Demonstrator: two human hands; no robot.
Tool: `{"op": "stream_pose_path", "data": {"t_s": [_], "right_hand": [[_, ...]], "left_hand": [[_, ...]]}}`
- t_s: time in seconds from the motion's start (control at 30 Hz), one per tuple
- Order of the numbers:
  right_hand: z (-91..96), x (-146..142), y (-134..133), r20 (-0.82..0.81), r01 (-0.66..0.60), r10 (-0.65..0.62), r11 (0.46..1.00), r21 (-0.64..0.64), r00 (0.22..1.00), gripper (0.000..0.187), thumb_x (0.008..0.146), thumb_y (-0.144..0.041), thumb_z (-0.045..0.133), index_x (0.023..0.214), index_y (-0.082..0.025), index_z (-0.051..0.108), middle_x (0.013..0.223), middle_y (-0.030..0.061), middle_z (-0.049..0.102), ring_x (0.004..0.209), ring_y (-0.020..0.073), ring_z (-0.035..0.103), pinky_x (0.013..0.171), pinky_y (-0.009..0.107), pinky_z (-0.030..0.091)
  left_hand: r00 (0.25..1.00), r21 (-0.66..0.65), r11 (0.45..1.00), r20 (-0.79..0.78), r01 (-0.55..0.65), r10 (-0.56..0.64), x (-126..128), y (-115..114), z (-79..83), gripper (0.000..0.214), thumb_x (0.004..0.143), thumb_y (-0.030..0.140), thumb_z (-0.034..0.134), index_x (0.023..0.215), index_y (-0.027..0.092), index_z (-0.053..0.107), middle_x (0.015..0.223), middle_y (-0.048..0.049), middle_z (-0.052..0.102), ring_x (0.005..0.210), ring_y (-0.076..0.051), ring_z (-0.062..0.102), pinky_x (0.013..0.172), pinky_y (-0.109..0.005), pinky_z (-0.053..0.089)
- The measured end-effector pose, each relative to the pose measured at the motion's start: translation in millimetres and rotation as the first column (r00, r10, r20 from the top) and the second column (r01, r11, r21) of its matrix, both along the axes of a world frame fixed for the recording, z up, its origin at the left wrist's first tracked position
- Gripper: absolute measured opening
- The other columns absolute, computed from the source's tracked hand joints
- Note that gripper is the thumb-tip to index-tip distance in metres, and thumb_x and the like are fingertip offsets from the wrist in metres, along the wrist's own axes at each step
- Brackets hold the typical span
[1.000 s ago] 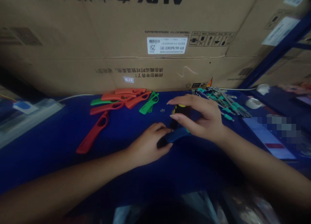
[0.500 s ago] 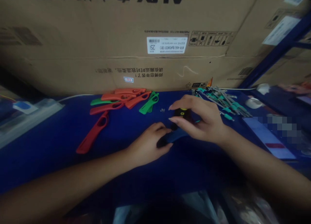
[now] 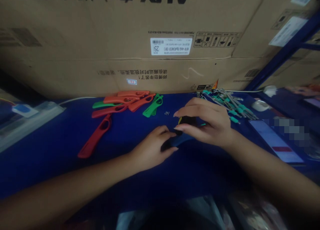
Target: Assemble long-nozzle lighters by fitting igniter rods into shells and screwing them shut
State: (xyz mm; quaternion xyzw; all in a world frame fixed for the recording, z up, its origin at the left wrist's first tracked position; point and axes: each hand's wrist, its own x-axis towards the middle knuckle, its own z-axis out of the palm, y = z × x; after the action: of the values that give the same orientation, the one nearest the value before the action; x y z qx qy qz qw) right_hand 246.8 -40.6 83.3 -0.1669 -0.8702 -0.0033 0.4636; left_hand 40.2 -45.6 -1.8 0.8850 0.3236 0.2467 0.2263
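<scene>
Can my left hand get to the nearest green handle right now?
Probably yes: the green handle lies just beyond your left hand, with nothing visible between them, though that hand seems to be holding a blue piece.

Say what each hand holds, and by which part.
The left hand grips a dark blue piece by its left end. The right hand holds a black-and-yellow tool by its thick body, between thumb and fingers; its type cannot be told.

My left hand [image 3: 152, 149] grips, its forearm angled from eight o'clock; my right hand [image 3: 211, 123] pinches, forearm from four o'clock.
</scene>
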Motion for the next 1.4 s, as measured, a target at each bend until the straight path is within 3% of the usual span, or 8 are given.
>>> {"op": "stream_pose_path", "data": {"t_s": [0.1, 0.2, 0.43, 0.67, 1.0, 1.13, 1.23, 1.4], "right_hand": [[1.8, 1.3, -1.1, 0.024, -0.030, 0.035, 0.982, -0.184, 0.999, 0.025, 0.098, -0.014, 0.052, 0.120, -0.015, 0.066, 0.115, 0.0116, 0.071, 0.098, 0.0177, 0.069, 0.082, 0.030, 0.057], [-0.3, 0.7, -1.6, -0.028, -0.073, 0.067, 0.938, -0.340, 0.997, 0.030, 0.100, -0.013, 0.046, 0.124, -0.015, 0.063, 0.116, 0.0100, 0.069, 0.085, 0.0133, 0.070, 0.074, 0.026, 0.058], [-0.2, 0.2, 0.0, -0.023, 0.028, -0.031, 0.994, -0.103, 0.999, 0.023, 0.089, -0.024, 0.072, 0.112, -0.018, 0.069, 0.095, 0.0062, 0.073, 0.083, 0.0170, 0.068, 0.074, 0.029, 0.057], [4.2, 0.2, -4.1, 0.012, -0.059, 0.066, 0.942, -0.331, 0.998, 0.032, 0.098, -0.015, 0.051, 0.128, -0.016, 0.061, 0.112, 0.0094, 0.071, 0.099, 0.0169, 0.069, 0.078, 0.028, 0.058], [-1.0, -4.8, -0.2, -0.086, -0.004, -0.013, 0.980, -0.198, 0.996, 0.023, 0.083, -0.028, 0.079, 0.099, -0.016, 0.069, 0.087, 0.0039, 0.067, 0.079, 0.0151, 0.061, 0.070, 0.028, 0.052], [-1.9, -1.6, -1.0, -0.104, -0.145, 0.110, 0.878, -0.456, 0.988, 0.027, 0.098, -0.021, 0.057, 0.123, -0.015, 0.063, 0.106, 0.0082, 0.068, 0.078, 0.0115, 0.064, 0.061, 0.022, 0.054], [-4.3, -1.4, -0.3, -0.154, -0.221, 0.161, 0.795, -0.565, 0.975, 0.028, 0.096, -0.021, 0.061, 0.123, -0.016, 0.062, 0.104, 0.0064, 0.068, 0.073, 0.0092, 0.065, 0.055, 0.018, 0.051], [-11.7, -5.5, 6.3, -0.212, -0.085, 0.002, 0.919, -0.385, 0.977, 0.025, 0.078, -0.024, 0.083, 0.094, -0.016, 0.066, 0.085, 0.0014, 0.064, 0.071, 0.0107, 0.059, 0.058, 0.021, 0.048]], "left_hand": [[1.000, 0.016, 1.000, 0.010, 0.007, -0.007, 0.0, 0.0, 0.6, 0.034, 0.090, 0.034, 0.070, 0.121, 0.019, 0.067, 0.114, -0.0088, 0.062, 0.108, -0.024, 0.062, 0.102, -0.043, 0.052], [1.000, 0.020, 1.000, 0.021, 0.008, -0.008, 0.1, 0.6, -0.3, 0.036, 0.089, 0.033, 0.071, 0.123, 0.020, 0.066, 0.114, -0.0083, 0.062, 0.108, -0.024, 0.062, 0.102, -0.043, 0.052], [1.000, 0.035, 0.999, 0.014, 0.003, -0.004, -0.7, 1.3, -2.8, 0.037, 0.088, 0.036, 0.073, 0.120, 0.017, 0.069, 0.115, -0.0097, 0.063, 0.108, -0.025, 0.064, 0.101, -0.042, 0.054], [0.999, 0.034, 0.999, 0.036, 0.008, -0.009, -0.2, 1.0, -1.6, 0.037, 0.087, 0.035, 0.075, 0.119, 0.018, 0.070, 0.114, -0.0088, 0.065, 0.107, -0.025, 0.065, 0.100, -0.042, 0.054], [0.999, 0.002, 1.000, 0.037, -0.002, 0.002, 0.8, 0.5, -0.7, 0.035, 0.086, 0.035, 0.076, 0.115, 0.016, 0.072, 0.108, -0.0092, 0.066, 0.101, -0.024, 0.066, 0.097, -0.041, 0.055], [0.999, 0.011, 1.000, 0.050, 0.006, -0.007, 0.8, 0.7, -0.9, 0.037, 0.086, 0.035, 0.075, 0.119, 0.017, 0.071, 0.112, -0.0100, 0.065, 0.106, -0.025, 0.065, 0.101, -0.042, 0.054], [0.999, 0.012, 1.000, 0.051, 0.007, -0.008, 0.9, 0.9, -2.3, 0.038, 0.087, 0.035, 0.075, 0.120, 0.017, 0.071, 0.114, -0.0103, 0.064, 0.107, -0.025, 0.064, 0.102, -0.043, 0.053], [0.999, 0.006, 1.000, 0.033, -0.010, 0.009, 1.6, 0.7, -2.8, 0.039, 0.086, 0.037, 0.075, 0.120, 0.017, 0.071, 0.109, -0.0094, 0.064, 0.102, -0.024, 0.065, 0.099, -0.043, 0.055]]}}
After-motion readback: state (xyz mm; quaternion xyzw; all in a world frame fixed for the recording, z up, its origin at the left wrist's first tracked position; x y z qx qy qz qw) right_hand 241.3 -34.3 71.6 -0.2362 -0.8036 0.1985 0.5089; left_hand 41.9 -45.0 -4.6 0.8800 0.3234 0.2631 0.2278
